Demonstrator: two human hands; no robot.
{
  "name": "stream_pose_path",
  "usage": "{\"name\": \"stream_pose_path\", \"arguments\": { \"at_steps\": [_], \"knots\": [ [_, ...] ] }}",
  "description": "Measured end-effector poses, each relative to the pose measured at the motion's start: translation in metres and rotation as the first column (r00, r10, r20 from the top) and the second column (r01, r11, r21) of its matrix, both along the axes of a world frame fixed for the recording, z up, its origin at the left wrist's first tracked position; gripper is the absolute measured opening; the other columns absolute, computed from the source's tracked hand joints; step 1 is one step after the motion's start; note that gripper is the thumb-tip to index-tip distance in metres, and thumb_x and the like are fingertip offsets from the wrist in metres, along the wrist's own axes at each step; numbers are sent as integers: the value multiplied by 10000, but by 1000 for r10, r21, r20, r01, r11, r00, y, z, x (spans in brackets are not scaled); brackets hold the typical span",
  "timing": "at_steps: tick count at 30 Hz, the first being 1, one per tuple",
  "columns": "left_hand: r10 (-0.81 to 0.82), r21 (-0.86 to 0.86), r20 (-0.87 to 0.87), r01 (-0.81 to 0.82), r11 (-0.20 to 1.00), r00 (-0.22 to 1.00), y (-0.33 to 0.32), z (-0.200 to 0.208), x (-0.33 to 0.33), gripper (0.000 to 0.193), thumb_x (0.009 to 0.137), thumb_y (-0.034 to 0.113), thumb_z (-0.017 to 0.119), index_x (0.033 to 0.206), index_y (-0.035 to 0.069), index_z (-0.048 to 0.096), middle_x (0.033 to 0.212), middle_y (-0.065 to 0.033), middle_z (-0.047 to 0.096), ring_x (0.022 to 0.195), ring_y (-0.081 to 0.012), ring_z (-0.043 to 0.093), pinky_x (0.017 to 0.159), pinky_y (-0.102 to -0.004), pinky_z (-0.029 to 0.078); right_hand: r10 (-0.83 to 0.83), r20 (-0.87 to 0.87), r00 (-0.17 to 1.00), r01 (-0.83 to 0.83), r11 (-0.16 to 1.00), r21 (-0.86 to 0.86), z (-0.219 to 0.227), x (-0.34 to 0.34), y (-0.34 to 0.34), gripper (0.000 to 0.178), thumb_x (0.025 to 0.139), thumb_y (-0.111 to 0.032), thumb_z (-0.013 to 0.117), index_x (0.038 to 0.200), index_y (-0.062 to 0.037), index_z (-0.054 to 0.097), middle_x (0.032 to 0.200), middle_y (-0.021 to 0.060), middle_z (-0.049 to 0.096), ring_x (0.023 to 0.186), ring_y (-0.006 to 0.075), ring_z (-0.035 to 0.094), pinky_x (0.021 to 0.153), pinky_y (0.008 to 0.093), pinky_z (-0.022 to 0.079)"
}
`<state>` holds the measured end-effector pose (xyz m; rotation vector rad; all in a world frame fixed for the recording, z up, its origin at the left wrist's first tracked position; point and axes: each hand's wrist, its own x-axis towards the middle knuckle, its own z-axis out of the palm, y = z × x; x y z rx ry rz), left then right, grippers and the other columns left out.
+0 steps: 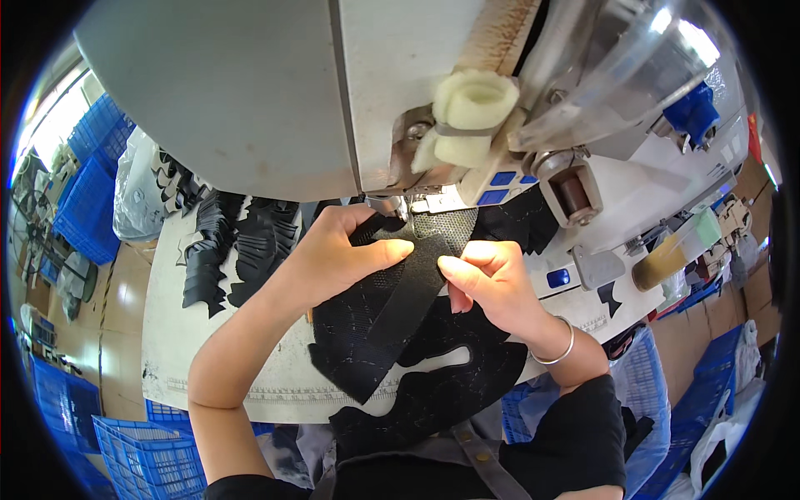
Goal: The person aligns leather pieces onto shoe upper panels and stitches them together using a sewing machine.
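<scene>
Both hands are at a black fabric piece (354,333) with a mesh-like part, lying under the needle area of a sewing machine (400,207). Across it runs a narrower black fabric strip (408,287). My left hand (333,254) is closed at the piece's left side, its thumb lying over the material close to the needle area and its other fingertips partly hidden. Between thumb and fingers, my right hand (492,279) pinches the strip's right edge. Another black cut-out piece (450,387) with a curved opening hangs over the table's front edge toward my lap.
Stacks of black cut pieces (208,258) lie on the white table (275,375) at left. The machine's large grey head (225,92) overhangs the work. A thread bobbin (575,196) and a foam roll (471,108) sit at right. Blue crates (150,454) stand on the floor.
</scene>
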<state>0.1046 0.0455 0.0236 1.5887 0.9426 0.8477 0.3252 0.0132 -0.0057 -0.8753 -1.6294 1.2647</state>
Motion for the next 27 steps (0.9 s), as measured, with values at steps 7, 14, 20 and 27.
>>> {"name": "stream_pose_path", "arguments": {
  "at_steps": [7, 14, 20, 27],
  "knots": [
    [101, -110, -38, -104, 988, 994, 7, 3, 2, 217, 827, 175, 733, 925, 1, 648, 837, -17, 661, 788, -63, 584, 707, -242, 473, -51, 33, 998, 50, 999, 11, 11, -2, 9, 324, 957, -209, 595, 702, -15, 638, 566, 10, 595, 506, 44, 543, 460, 200, 409],
    [500, 649, -312, -203, 733, 808, -19, 7, -10, 222, 808, 174, 744, 894, -1, 638, 874, -88, 658, 803, -190, 614, 713, -324, 466, -39, 61, 997, 40, 999, -11, 15, -5, 6, 275, 957, -202, 605, 782, -10, 695, 565, 18, 610, 485, 42, 536, 448, 196, 407],
    [537, 967, -245, 161, 199, 807, -54, -6, 12, 275, 729, 80, 704, 976, -33, 657, 952, -117, 630, 764, -255, 570, 776, -402, 467, -12, 14, 1000, 12, 998, -56, 10, -12, 5, 251, 953, -199, 613, 813, -13, 707, 570, 8, 610, 489, 41, 537, 448, 194, 404],
    [688, 980, -190, 176, 92, 700, -50, -19, 16, 340, 645, 78, 664, 978, 36, 720, 938, -48, 647, 687, -169, 535, 1004, -472, 427, -363, 286, 887, -34, 566, 824, 24, 2, -6, 108, 746, -60, 730, 845, -54, 686, 632, 7, 583, 521, 183, 551, 526, 283, 414]
  ]
}}
